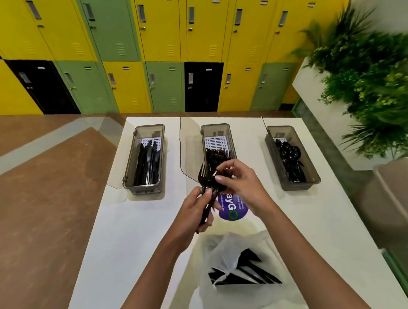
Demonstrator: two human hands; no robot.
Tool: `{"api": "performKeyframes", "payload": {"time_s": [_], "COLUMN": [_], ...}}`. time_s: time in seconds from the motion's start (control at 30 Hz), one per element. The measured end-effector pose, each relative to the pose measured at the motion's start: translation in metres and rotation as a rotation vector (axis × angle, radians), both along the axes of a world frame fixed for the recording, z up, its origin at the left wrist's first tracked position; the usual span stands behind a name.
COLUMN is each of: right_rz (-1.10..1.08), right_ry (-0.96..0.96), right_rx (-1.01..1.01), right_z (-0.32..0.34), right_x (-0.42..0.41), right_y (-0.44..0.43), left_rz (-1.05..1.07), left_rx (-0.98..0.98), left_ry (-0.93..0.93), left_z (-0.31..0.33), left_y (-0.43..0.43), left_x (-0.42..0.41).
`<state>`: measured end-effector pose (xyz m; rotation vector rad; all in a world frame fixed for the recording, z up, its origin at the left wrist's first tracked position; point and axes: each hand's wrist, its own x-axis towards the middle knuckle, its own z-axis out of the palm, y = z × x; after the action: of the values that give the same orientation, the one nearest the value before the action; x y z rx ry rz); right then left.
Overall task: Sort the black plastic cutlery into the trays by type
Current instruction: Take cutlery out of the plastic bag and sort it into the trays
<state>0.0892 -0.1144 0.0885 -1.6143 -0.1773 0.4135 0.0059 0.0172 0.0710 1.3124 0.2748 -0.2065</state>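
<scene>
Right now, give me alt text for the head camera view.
Two hands, left and right, hold black forks above a white table with three trays: knives, forks, spoons. A plastic bag lies nearer.

Even, bright indoor light from above; no hard shadows. Soft shadow under the hands on the white table (121,237). Mild sheen on the lockers (161,34). Strong wide-angle bend: locker lines lean and fan outward toward the edges. Plant (370,83) at right smeared by motion blur. Bag (237,300) near bottom soft, slightly washed out. Centre reasonably sharp.
</scene>
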Motion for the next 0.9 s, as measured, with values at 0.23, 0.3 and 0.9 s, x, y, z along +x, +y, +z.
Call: {"api": "performKeyframes", "payload": {"time_s": [0.23,0.3,0.9], "right_rz": [-0.292,-0.295,-0.087], "right_ry": [0.175,0.195,0.43], "right_rx": [0.033,0.034,0.299], "right_z": [-0.024,-0.029,-0.035], "right_x": [-0.014,-0.018,0.003], "right_y": [-0.03,-0.032,-0.052], "left_rz": [-0.004,-0.004,0.044], "left_rx": [0.091,0.074,-0.041], "left_ry": [0.018,0.049,0.118], "left_z": [-0.004,-0.005,-0.014], "left_y": [-0.036,-0.042,-0.042], "left_x": [-0.008,-0.009,0.005]}}
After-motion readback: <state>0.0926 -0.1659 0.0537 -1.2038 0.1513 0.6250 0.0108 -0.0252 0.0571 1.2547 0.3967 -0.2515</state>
